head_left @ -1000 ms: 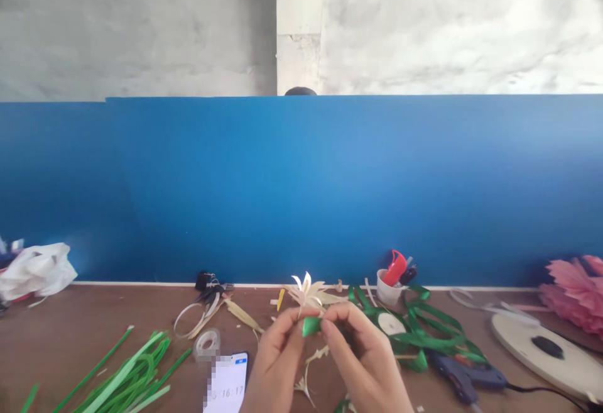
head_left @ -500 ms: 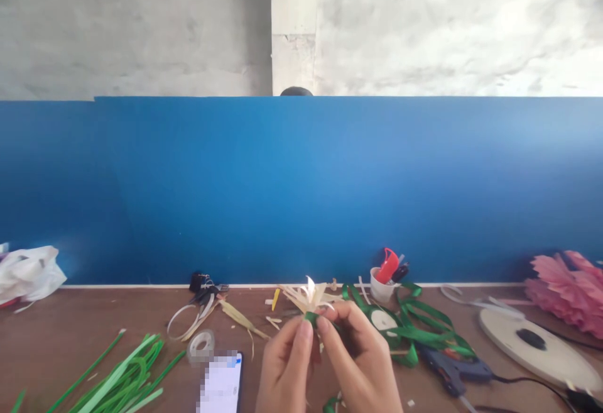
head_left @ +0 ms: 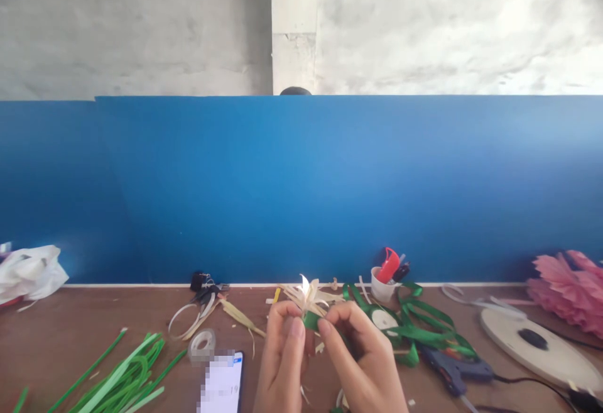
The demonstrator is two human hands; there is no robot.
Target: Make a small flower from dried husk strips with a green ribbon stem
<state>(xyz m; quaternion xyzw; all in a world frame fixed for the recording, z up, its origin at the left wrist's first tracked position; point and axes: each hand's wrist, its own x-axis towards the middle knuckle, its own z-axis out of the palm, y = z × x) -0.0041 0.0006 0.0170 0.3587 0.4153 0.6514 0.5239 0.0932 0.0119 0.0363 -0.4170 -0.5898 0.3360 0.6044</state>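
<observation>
A small artificial flower with pale, pointed petals (head_left: 306,292) stands up between my hands at the front middle of the table. My left hand (head_left: 284,356) is closed around its base, thumb against the fingers. A short piece of green ribbon (head_left: 311,320) lies across the base just under the petals. Between thumb and bent forefinger, my right hand (head_left: 358,353) pinches that ribbon's right end. The flower's lower part is mostly hidden by my fingers.
Green ribbon loops around a spool (head_left: 384,322) at right, beside a glue gun (head_left: 456,366) and a cream disc (head_left: 532,344). A white cup (head_left: 380,288) stands behind. Leftward are a phone (head_left: 223,381), clear tape (head_left: 202,345) and green stems (head_left: 127,375). A blue partition (head_left: 301,193) rises behind.
My hands have drawn slightly apart, and more of the green ribbon shows between them. The flower has shifted a little to the left.
</observation>
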